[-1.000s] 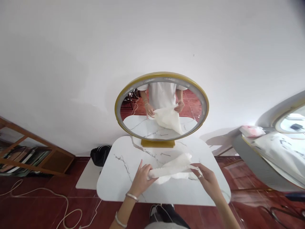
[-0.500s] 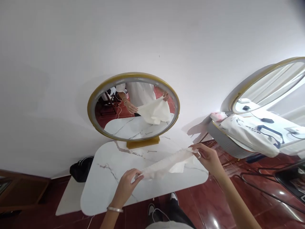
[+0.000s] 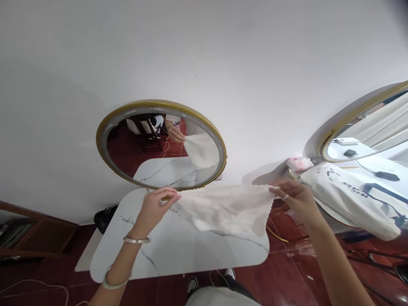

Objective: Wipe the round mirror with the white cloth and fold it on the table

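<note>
While your left hand and right hand each pinch an upper corner of the white cloth above the table, you probably do best drawing them evenly apart, so its loose folds smooth out.

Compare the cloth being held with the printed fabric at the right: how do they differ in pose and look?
Pose: the cloth is spread between the left grip and right grip, hanging down; the printed fabric lies draped over the side table.
Surface: the cloth looks plain, with a toothed right edge; the printed fabric carries dark markings.
Shared: both are mainly whitish and soft-looking.
</note>
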Demonstrator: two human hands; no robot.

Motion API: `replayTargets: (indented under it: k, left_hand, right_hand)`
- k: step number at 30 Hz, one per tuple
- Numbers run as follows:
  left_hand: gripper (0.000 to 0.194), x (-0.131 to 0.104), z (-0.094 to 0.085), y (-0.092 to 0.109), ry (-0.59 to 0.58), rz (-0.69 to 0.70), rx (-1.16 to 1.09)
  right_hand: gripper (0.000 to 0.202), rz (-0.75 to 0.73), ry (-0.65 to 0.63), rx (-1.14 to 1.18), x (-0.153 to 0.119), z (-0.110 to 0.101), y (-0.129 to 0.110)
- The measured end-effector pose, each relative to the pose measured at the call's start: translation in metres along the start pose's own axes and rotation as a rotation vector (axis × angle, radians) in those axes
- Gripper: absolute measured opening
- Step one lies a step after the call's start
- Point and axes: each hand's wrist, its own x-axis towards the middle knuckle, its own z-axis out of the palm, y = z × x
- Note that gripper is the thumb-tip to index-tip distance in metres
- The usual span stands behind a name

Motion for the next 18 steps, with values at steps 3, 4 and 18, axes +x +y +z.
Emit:
replayTargets:
  k: [3, 4, 18]
  left_hand:
    - [0.023, 0.022, -0.01, 0.022, 0.083, 0.035, -0.058]
    - [0.022, 0.025, -0.013, 0.028, 0.096, 0.049, -0.073]
    - [0.019, -0.069, -0.027, 0.057, -0.318, -0.199, -0.213]
  right_hand:
    - [0.026, -0.044, 0.047, -0.021, 0.015, -0.016, -0.012]
    - [0.025, -0.055, 0.048, -0.032, 0.018, -0.019, -0.014]
    - [0.005, -0.116, -0.283, -0.139, -0.083, -0.074, -0.011]
